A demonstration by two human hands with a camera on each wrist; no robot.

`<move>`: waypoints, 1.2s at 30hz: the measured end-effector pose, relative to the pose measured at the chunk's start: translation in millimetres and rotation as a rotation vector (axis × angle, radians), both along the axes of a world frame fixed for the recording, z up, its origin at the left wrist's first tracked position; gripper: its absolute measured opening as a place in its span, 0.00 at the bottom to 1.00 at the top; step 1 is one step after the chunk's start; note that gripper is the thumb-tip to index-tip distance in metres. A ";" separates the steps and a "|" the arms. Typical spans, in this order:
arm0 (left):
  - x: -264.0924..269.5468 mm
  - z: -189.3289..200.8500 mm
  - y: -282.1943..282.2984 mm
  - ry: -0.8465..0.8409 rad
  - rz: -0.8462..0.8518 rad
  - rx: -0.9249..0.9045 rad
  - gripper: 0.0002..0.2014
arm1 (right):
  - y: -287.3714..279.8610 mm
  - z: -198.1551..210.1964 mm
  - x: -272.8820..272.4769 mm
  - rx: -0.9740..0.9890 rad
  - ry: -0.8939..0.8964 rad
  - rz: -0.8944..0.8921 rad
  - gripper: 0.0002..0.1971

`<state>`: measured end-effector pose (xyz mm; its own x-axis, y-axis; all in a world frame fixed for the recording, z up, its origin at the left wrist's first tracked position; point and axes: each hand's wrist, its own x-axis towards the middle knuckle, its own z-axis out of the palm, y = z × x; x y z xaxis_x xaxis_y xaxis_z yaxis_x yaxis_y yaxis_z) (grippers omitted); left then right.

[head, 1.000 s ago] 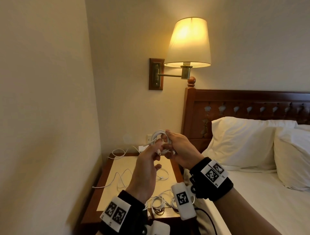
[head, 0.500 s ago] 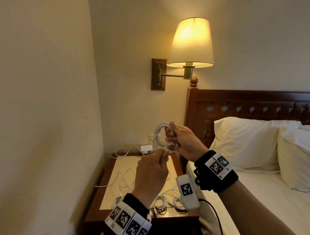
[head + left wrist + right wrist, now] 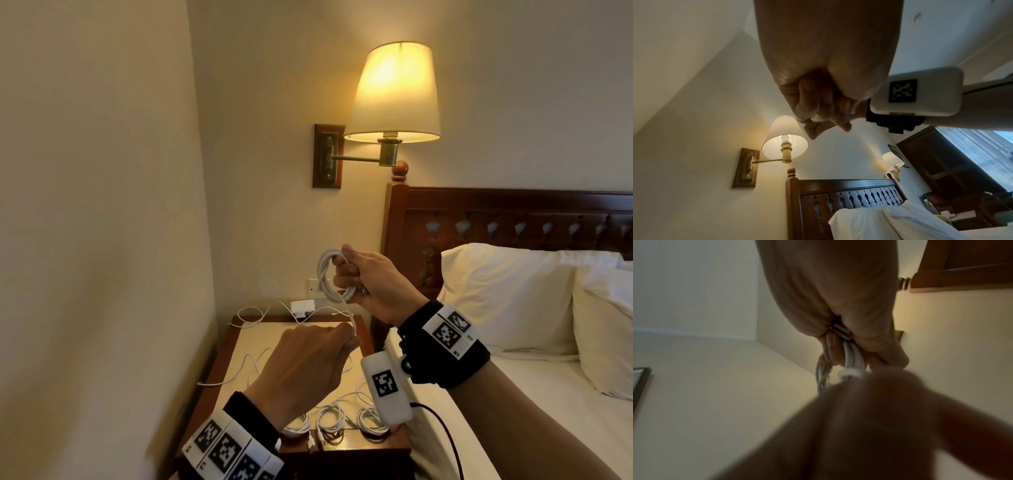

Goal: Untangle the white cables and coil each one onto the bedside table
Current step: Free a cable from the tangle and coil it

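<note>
Lamplit bedside counter (image 3: pixel 219 373) at lower centre carries three coils (image 3: pixel 330 416). Right hand (image 3: pixel 371 281) grips a coil (image 3: pixel 327 277) mid-frame; left hand (image 3: pixel 308 363) pinches its tail (image 3: pixel 347 315).

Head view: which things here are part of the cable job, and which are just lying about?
Job:
coil in right hand
its tail in left hand
three coils
loose cable
table

Lying about:
lamp
pillows
headboard
adapter

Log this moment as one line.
right hand: grips coiled white cable | left hand: pinches its tail | wooden bedside table: three coils
</note>
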<state>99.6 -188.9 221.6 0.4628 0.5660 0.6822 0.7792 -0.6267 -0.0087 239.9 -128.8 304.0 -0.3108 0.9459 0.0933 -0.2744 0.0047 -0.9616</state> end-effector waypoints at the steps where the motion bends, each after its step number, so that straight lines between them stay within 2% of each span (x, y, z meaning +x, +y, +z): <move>1: 0.3 4.4 -3.5 0.016 0.030 0.023 0.18 | -0.7 -0.6 -1.2 0.025 -0.030 0.007 0.18; 4: 3.1 24.6 -13.6 -0.001 0.054 0.023 0.26 | -6.1 -2.4 -6.1 0.062 -0.074 0.056 0.18; 6: -0.1 38.1 -12.7 -0.036 0.006 -0.002 0.28 | -10.5 -4.1 -7.3 0.048 -0.044 0.113 0.18; 8: -7.4 47.9 -10.8 -0.080 -0.091 0.048 0.27 | -14.2 -5.6 -6.0 0.020 0.005 0.161 0.18; 10: -16.8 51.4 -10.6 -0.243 -0.220 0.158 0.21 | -16.0 -7.2 -2.3 0.015 0.031 0.177 0.18; 12: -23.2 55.4 -10.3 -0.560 -0.222 0.174 0.14 | -18.2 -7.8 0.3 0.043 0.016 0.179 0.19; 13: -25.6 57.3 -9.5 -0.731 -0.161 0.088 0.13 | -19.6 -8.3 0.6 0.054 0.006 0.185 0.19; 14: -27.2 58.3 -8.6 -0.865 -0.121 -0.083 0.15 | -20.4 -8.9 0.4 0.059 0.000 0.191 0.19; 16: -29.7 53.8 -5.5 -0.995 -0.166 -0.476 0.18 | -20.1 -10.0 -1.8 0.063 -0.012 0.185 0.19; 18: -29.3 48.3 -1.9 -1.028 -0.218 -0.596 0.14 | -18.5 -12.8 -4.8 0.059 -0.019 0.172 0.18; 20: -29.4 43.3 4.9 -1.115 -0.226 -0.578 0.09 | -18.4 -17.4 -5.6 0.085 -0.052 0.182 0.15; 22: -30.5 37.1 12.0 -1.199 -0.205 -0.600 0.08 | -21.1 -23.0 -4.8 0.208 -0.195 0.207 0.10; 26: -31.0 25.1 15.0 -1.237 -0.199 -0.657 0.11 | -24.9 -34.2 -1.9 0.347 -0.361 0.151 0.18; 31: -34.6 9.2 20.0 -1.311 -0.168 -0.726 0.11 | -26.1 -52.7 0.9 0.386 -0.327 -0.042 0.24; 36: -37.0 -0.3 21.4 -1.254 -0.108 -0.693 0.11 | -27.1 -69.5 1.9 0.341 -0.287 -0.052 0.18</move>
<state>62.6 -167.5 221.4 -0.1644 0.9484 0.2710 -0.0067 -0.2758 0.9612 241.8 -155.9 234.6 -0.3222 0.8911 0.3195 0.0121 0.3413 -0.9399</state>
